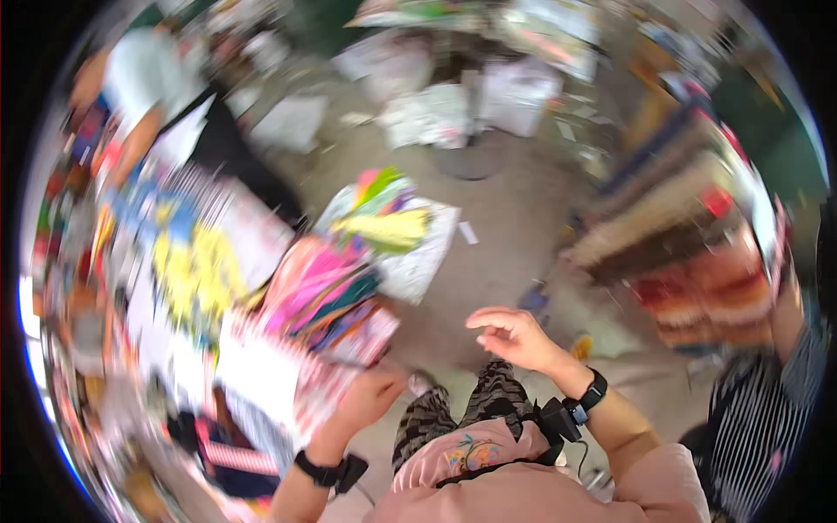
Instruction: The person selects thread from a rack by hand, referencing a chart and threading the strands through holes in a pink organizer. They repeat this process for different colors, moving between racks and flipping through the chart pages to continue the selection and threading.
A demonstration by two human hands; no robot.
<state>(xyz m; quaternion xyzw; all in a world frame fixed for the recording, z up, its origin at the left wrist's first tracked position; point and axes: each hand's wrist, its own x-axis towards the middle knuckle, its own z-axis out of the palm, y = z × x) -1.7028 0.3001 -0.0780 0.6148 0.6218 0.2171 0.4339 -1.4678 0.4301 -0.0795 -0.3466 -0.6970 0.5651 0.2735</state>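
— Head view, far left: what's on that table [187, 179]?

— A blurred spread of printed sheets, yellow [199, 272] and blue among them. Too smeared to tell more.

— And the left hand [370, 394]?

— It's closed on the near edge of a stack of colourful paper sheets [327, 292], pink and teal, hanging over the table's corner. A white sheet with red edging [261, 370] lies just beside it.

— Beyond that?

— Another pile with yellow and green sheets [388, 222], resting on a white board above the grey floor [501, 227].

— The right hand [514, 336]?

— Holding nothing, fingers loosely curled, over the floor, well apart from the stack. Black bands on both wrists.

— Far right?

— Stacked brown and red bundles [697, 261], and a person's striped sleeve [767, 418] at the edge.
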